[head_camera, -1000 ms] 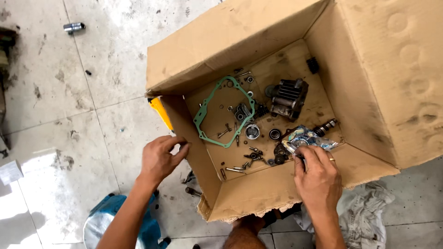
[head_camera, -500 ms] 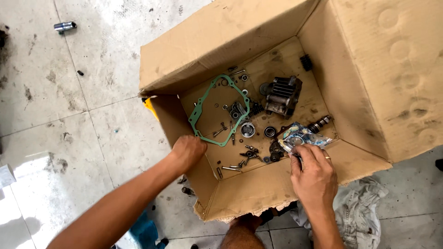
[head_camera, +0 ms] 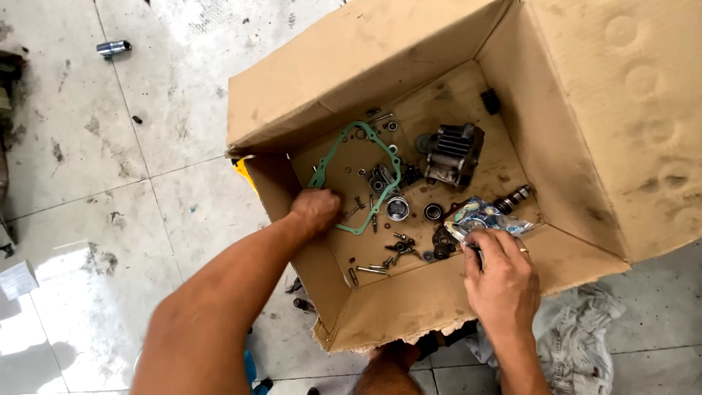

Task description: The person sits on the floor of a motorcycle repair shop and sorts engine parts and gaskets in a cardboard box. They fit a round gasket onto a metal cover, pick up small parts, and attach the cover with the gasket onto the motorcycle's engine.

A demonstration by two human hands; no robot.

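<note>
**Sorting parts in box: early, most parts still loose**

Left hand point(head_camera: 316, 210) reaches into cardboard box point(head_camera: 380, 66) near its left wall, fingers curled beside green gasket point(head_camera: 356, 178); cannot tell if pinching. Right hand point(head_camera: 502, 272) pinches clear parts bag point(head_camera: 479, 216) by the near edge. Cylinder point(head_camera: 453, 153), bearings, bolts lie unsorted.

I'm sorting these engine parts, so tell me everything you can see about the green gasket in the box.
The green gasket is a thin, flat ring with an irregular outline, lying on the floor of the cardboard box. Small bolts and metal parts sit inside and around its loop. The left hand rests at its lower left edge; whether they touch is unclear.
</note>
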